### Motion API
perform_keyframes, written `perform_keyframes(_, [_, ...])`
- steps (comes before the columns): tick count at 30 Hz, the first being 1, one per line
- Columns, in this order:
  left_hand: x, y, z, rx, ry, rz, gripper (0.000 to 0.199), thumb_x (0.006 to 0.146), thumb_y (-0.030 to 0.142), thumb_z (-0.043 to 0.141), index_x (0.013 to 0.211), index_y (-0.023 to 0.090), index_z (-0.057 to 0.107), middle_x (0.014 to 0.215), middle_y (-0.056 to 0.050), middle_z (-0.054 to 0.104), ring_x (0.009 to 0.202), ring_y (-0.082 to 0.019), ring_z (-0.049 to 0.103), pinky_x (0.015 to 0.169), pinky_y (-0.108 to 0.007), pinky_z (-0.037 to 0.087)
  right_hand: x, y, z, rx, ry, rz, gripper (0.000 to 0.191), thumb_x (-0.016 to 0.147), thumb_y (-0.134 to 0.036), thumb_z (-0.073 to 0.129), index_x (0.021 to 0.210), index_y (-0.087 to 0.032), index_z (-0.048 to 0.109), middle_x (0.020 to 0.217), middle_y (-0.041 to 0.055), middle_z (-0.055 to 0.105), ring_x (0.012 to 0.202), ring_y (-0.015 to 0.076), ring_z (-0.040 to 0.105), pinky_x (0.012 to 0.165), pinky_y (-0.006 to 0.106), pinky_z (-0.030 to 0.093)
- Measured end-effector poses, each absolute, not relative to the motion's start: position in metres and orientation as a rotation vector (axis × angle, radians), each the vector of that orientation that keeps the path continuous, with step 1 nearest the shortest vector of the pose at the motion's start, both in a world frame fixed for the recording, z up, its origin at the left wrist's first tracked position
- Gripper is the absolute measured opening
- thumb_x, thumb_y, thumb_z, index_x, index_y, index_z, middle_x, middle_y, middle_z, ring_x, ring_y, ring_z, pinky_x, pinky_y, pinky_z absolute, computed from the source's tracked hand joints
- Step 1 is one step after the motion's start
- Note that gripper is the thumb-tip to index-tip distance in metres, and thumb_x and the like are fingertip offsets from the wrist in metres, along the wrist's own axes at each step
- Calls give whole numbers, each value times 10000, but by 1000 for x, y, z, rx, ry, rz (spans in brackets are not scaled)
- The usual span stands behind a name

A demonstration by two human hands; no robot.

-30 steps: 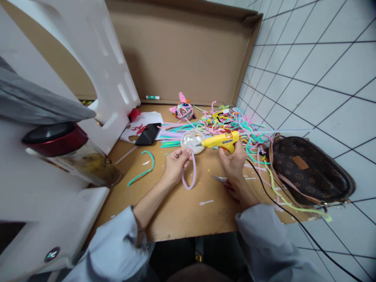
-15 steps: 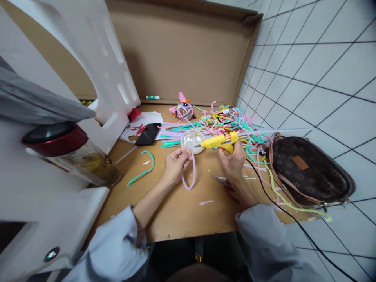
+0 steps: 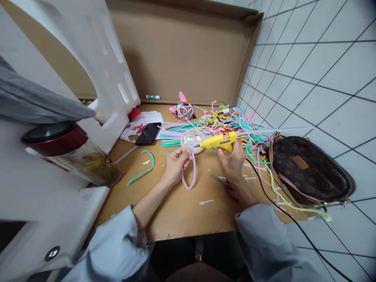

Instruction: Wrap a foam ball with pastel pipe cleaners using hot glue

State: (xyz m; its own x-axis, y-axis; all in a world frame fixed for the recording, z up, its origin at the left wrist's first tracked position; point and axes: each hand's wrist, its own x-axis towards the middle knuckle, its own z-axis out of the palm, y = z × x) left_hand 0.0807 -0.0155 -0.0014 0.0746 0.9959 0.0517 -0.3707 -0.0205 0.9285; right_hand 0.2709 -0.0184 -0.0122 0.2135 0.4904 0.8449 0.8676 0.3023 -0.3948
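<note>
My left hand pinches a lilac pipe cleaner that hangs in a loop below the fingers. Its upper end lies close against a clear round ball, just beyond the fingertips. Wrapped around the handle of a yellow hot glue gun is my right hand. The gun's nozzle points left and meets the ball and the pipe cleaner's end; whether it touches them I cannot tell. Under my right wrist lie scissors, their handles partly hidden.
Bundled and tangled pipe cleaners lie behind the ball, beside a pink-eared ball toy. A black phone and a bottle are left. A brown handbag sits right, near the gun's black cord. A bent green pipe cleaner lies left.
The glue gun and my right hand have shifted very slightly to the left. My left hand, the pipe cleaner loop and the ball look the same.
</note>
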Motion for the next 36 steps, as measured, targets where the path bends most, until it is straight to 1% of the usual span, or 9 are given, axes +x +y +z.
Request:
perform_keyframes(11, [80, -15, -1, 980, 858, 1334, 448, 565, 509, 852, 620, 129, 622, 544, 38, 558, 374, -5, 344, 378, -167, 185, 272, -17, -13, -1361, -1421, -426, 208, 774, -309, 565, 951, -221, 501, 833, 42, 604, 790, 239, 616, 704, 369, 512])
perform_keyframes(17, [80, -15, -1, 985, 853, 1326, 434, 576, 489, 849, 599, 132, 603, 548, 36, 560, 375, -3, 334, 376, -168, 188, 273, -16, -13, -1365, -1407, -447, 212, 780, -305, 563, 958, -210, 500, 827, 52, 603, 786, 248, 616, 700, 380, 514])
perform_keyframes(24, [81, -15, -1, 977, 858, 1335, 425, 572, 483, 846, 612, 131, 611, 546, 35, 565, 373, -5, 338, 378, -172, 185, 272, -16, -14, -1374, -1429, -416, 207, 785, -316, 558, 956, -215, 499, 845, 55, 594, 830, 255, 612, 722, 383, 510])
perform_keyframes(31, [80, -15, -1, 999, 854, 1333, 405, 602, 471, 835, 614, 133, 611, 557, 31, 564, 382, -7, 337, 389, -179, 179, 272, -16, -13, -1393, -1398, -421, 197, 775, -312, 560, 937, -224, 490, 823, 45, 596, 781, 243, 610, 700, 377, 512])
perform_keyframes(36, [80, -16, -1, 1001, 864, 1338, 410, 599, 475, 835, 609, 135, 606, 551, 35, 558, 384, -8, 334, 392, -178, 176, 272, -16, -14, -1386, -1429, -422, 188, 786, -314, 556, 937, -222, 493, 820, 44, 594, 788, 243, 613, 698, 373, 510])
